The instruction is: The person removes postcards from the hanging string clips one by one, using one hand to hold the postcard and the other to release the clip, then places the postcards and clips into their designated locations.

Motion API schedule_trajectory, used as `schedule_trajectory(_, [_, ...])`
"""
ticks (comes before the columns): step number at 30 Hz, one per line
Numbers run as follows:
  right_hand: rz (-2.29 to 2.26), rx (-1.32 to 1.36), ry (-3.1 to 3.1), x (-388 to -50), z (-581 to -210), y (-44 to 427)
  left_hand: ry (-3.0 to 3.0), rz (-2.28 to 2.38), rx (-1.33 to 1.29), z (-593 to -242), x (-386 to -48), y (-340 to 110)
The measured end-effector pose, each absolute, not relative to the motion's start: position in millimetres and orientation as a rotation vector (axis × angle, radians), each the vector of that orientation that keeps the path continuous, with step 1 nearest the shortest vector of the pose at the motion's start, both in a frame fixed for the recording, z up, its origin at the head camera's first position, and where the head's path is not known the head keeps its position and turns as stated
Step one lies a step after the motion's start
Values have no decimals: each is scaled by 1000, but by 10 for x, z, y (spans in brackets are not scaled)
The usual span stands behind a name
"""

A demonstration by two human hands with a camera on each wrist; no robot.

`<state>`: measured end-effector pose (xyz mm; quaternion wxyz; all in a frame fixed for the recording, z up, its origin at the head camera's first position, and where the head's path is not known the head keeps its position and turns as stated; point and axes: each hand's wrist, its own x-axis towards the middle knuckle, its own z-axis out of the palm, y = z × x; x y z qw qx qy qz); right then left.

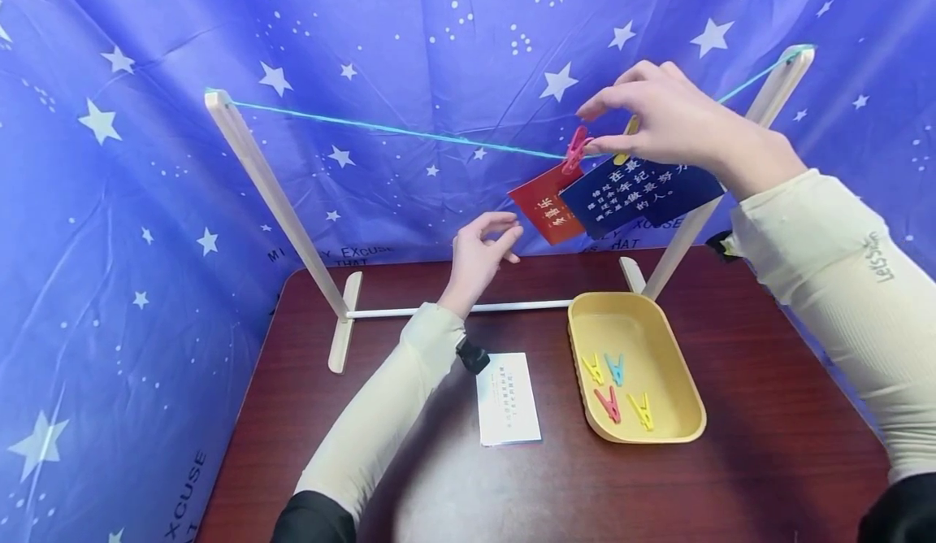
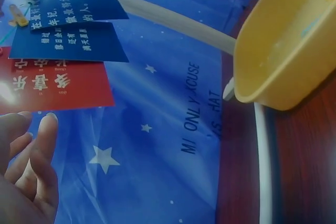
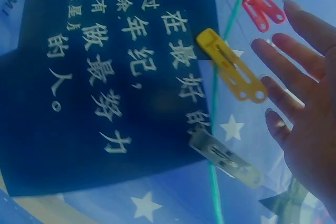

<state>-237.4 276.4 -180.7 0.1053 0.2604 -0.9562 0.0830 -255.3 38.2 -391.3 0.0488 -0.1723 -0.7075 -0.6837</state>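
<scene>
Blue star curtain point(image 1: 409, 31) across the back, dark red table point(image 1: 292, 413) in front. Wooden stand point(image 1: 281, 208) at the table's far side, green cord point(image 1: 409, 130) between its posts. Yellow tray point(image 1: 651, 340) at right, nearer me than the stand. Right hand point(image 1: 676, 116) up at the cord's right part, fingers extended, I see nothing gripped. Left hand point(image 1: 478, 254) lower, further left: fingers loosely bent, nothing held, just beside the red card point(image 1: 544, 201). Two overlapping blue cards point(image 3: 58, 145) hang right of that. White card point(image 1: 508, 405) flat on the table, left of the tray. Red clip point(image 1: 575, 151) on the red card, yellow clip point(image 3: 228, 66) and grey clip point(image 3: 220, 156) on the blue ones. I count four loose pegs point(image 1: 643, 411) in the tray: two yellow, one blue, one red.
</scene>
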Motion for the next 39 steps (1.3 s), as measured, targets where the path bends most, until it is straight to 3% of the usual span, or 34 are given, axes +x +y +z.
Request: schedule_trajectory(39, [603, 648, -2908, -2441, -1981, 2783, -2130, -1998, -606, -3773, -2563, 496])
